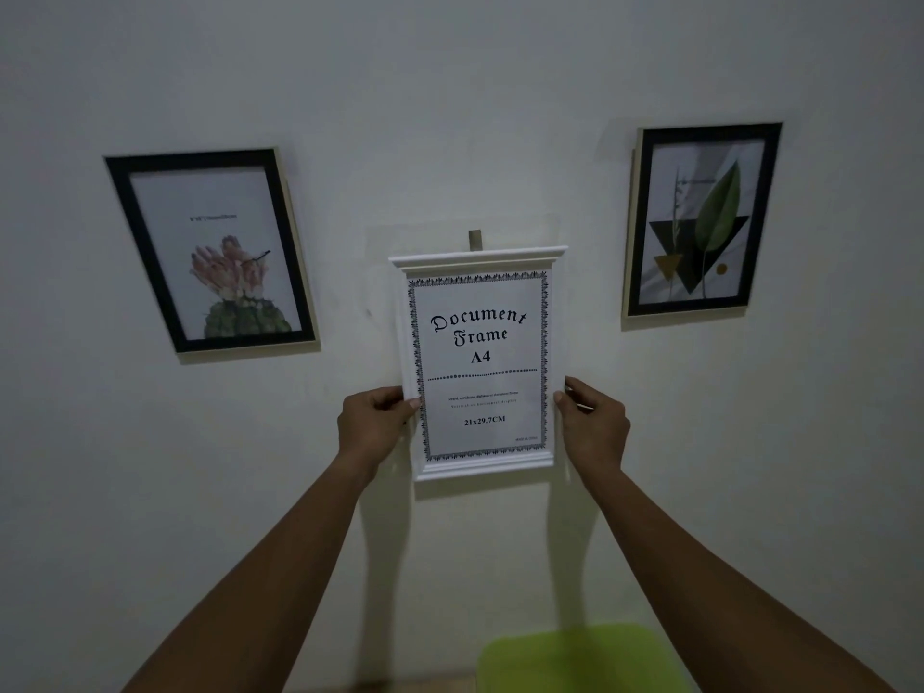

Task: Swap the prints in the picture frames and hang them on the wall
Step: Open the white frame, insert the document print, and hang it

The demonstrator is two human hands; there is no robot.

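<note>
A white frame (pixel 480 365) with a "Document Frame A4" print is held upright against the wall in the middle. My left hand (pixel 372 425) grips its left edge and my right hand (pixel 592 425) grips its right edge, both near the lower half. A small beige hook (pixel 474 240) sticks out of the wall just above the frame's top rail. A black frame with a pink cactus flower print (pixel 212 250) hangs on the left, tilted. A black frame with a green leaf print (pixel 702 220) hangs on the right.
The pale wall (pixel 450 92) fills the view. A bright green object (pixel 580 657), blurred, sits low down below the right forearm.
</note>
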